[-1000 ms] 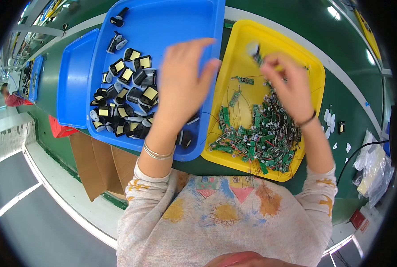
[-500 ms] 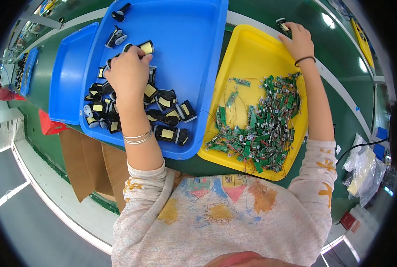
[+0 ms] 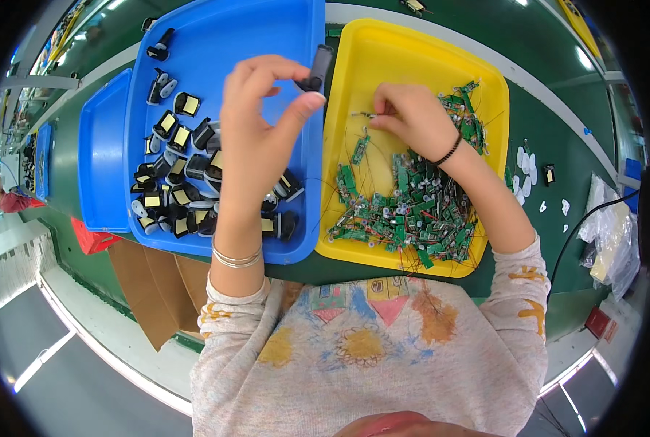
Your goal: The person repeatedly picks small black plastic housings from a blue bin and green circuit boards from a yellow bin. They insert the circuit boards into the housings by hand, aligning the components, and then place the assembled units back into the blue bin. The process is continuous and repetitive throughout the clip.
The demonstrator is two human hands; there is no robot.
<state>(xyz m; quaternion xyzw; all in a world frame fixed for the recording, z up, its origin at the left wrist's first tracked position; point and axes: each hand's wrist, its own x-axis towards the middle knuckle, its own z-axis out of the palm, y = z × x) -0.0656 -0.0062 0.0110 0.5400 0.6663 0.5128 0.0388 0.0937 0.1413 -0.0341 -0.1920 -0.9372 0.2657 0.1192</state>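
Note:
My left hand (image 3: 256, 116), raised over the right side of the blue tray (image 3: 281, 29), pinches a black plastic housing (image 3: 318, 65) between thumb and fingers. My right hand (image 3: 416, 120) is closed over the yellow tray (image 3: 350, 54), its fingertips pinching a small circuit board (image 3: 363, 114) that is mostly hidden. Below it lies a heap of green circuit boards (image 3: 427, 211) with thin wires. One loose green board (image 3: 360, 149) rests apart from the heap. Several black housings with pale yellow patches (image 3: 183, 136) fill the lower left of the blue tray.
A second blue tray (image 3: 105, 153) stands at the left. White oval pieces (image 3: 527, 167) and a black part (image 3: 549, 175) lie right of the yellow tray. Beyond its far rim sits another assembled part (image 3: 415, 6). A cable (image 3: 580, 222), plastic bags (image 3: 608, 233) and a cardboard box (image 3: 150, 284) surround me.
My left hand has lifted a black housing and moved right. My right hand has let go of the part beyond the yellow tray and come back to pinch a circuit board. The view has shifted.

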